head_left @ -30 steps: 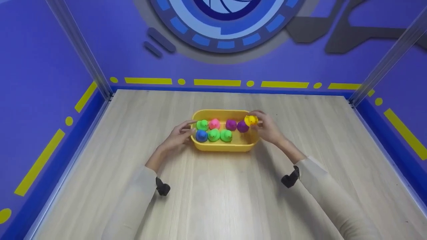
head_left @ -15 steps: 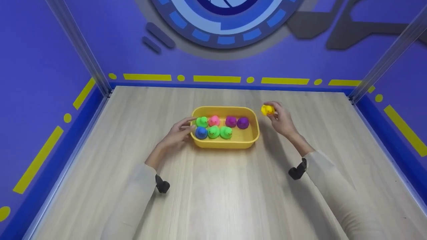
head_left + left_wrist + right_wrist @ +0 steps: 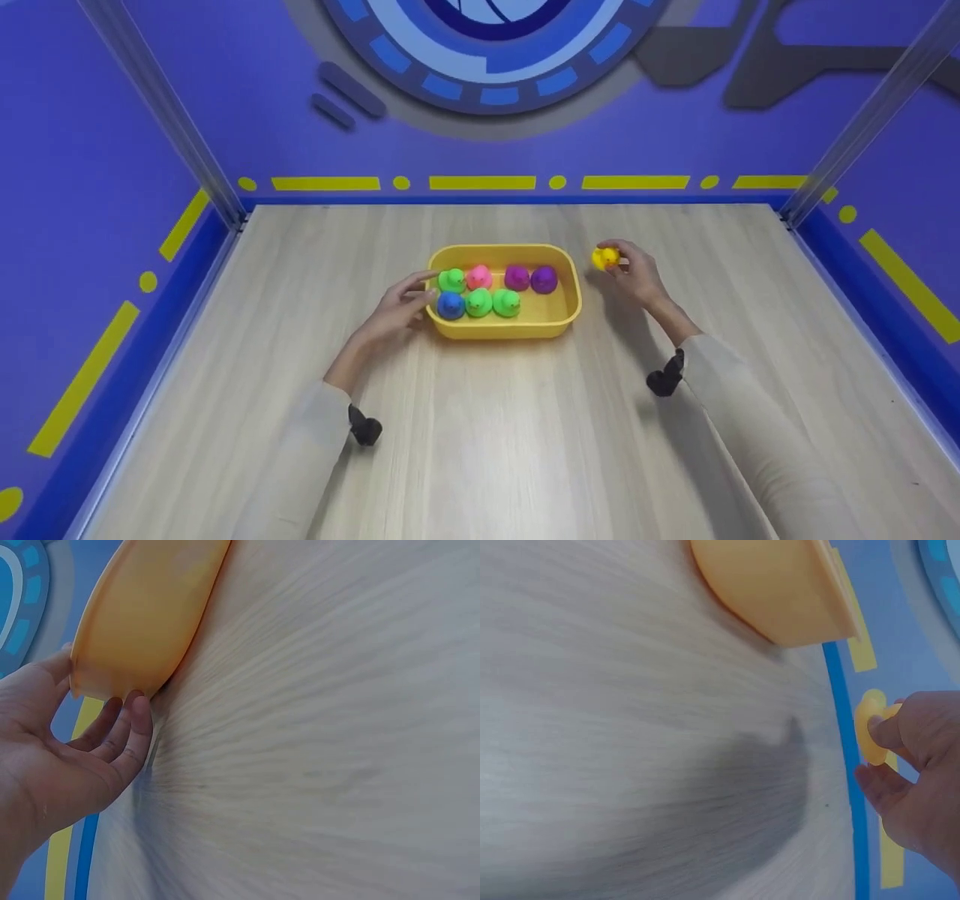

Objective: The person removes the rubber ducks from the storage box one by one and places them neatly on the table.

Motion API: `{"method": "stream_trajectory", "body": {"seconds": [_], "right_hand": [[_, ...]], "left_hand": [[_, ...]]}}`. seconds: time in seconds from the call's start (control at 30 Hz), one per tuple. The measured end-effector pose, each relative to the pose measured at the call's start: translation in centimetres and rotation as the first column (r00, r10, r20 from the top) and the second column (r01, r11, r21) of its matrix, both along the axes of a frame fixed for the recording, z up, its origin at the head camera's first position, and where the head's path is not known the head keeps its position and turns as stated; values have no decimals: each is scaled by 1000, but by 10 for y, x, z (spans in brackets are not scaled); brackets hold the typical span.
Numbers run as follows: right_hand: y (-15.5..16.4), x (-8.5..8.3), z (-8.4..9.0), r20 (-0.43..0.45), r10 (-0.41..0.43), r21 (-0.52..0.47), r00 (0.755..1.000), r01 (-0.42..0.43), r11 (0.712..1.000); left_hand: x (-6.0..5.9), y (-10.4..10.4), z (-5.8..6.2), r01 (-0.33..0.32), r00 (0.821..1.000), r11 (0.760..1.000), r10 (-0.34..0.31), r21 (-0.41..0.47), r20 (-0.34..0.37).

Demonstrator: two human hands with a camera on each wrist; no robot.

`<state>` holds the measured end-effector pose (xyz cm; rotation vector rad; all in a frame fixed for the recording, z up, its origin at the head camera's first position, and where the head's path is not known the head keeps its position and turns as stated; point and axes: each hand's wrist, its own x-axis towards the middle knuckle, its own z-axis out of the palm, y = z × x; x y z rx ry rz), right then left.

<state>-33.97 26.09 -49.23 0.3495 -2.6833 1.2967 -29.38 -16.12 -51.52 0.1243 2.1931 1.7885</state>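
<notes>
A yellow tub (image 3: pixel 559 319) (image 3: pixel 142 615) (image 3: pixel 780 585) sits mid-table holding several small toy ducks: green (image 3: pixel 451 280), pink (image 3: pixel 479 277), two purple (image 3: pixel 530 278), blue (image 3: pixel 450 304) and two more green (image 3: pixel 492 302). My left hand (image 3: pixel 401 307) (image 3: pixel 71 750) rests against the tub's left end, thumb over the rim and fingers against its wall. My right hand (image 3: pixel 634 274) (image 3: pixel 907 765) pinches a yellow duck (image 3: pixel 604 258) (image 3: pixel 870 736) just right of the tub, low over the wooden table (image 3: pixel 487 435).
Purple walls with yellow stripes (image 3: pixel 480 182) and a blue base strip enclose the table on three sides. Metal posts (image 3: pixel 161 112) stand at the back corners. Black wrist-camera mounts (image 3: pixel 365 429) show on both sleeves.
My right hand lifted the yellow duck out of the tub's right end, carried it rightward past the rim, then lowered it toward the table. The left hand stayed on the tub.
</notes>
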Motion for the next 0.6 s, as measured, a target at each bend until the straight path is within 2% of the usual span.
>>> {"method": "stream_trajectory", "body": {"seconds": [0.2, 0.4, 0.6], "right_hand": [[7, -3, -12, 61, 23, 7, 998, -23, 1000], [13, -1, -22, 152, 9, 68, 988, -19, 998], [16, -1, -25, 173, 22, 92, 985, -39, 995]], "left_hand": [[-1, 3, 1, -8, 1000, 1000, 9, 13, -2], [-1, 3, 0, -7, 1000, 1000, 7, 11, 26], [-2, 2, -2, -23, 999, 1000, 23, 10, 41]]}}
